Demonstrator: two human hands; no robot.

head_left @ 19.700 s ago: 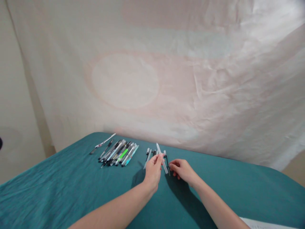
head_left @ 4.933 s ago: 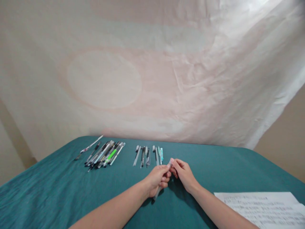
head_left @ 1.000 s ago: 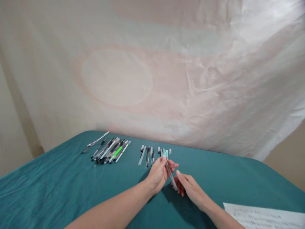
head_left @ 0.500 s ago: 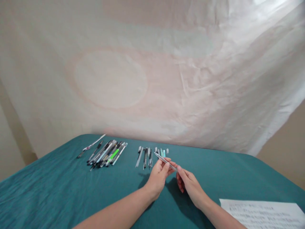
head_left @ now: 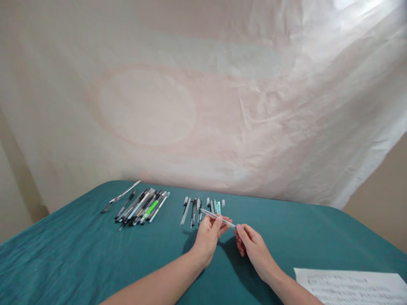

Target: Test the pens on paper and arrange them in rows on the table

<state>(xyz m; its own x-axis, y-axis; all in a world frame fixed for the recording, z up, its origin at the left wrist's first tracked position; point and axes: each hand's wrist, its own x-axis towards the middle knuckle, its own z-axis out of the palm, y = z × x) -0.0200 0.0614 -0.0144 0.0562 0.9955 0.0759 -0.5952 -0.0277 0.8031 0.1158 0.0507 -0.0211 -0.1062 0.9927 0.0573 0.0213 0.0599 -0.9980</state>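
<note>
My left hand (head_left: pixel 207 238) pinches a slim clear pen (head_left: pixel 210 215) near its middle, holding it almost level above the teal tablecloth (head_left: pixel 79 262). My right hand (head_left: pixel 252 250) has its fingertips closed on the pen's right end. Just beyond the hands lies a short row of pens (head_left: pixel 199 207) set side by side. Farther left is a tighter pile of pens (head_left: pixel 141 206), one with a green band.
A lone pen (head_left: pixel 120 197) lies at the pile's far left. A printed sheet of paper (head_left: pixel 352 286) rests at the near right edge of the table. A wrinkled pale cloth (head_left: pixel 203 97) hangs behind the table.
The pen has tilted from steep to nearly level over the last second, and my right hand has come up to take its right end. The view has shifted slightly.
</note>
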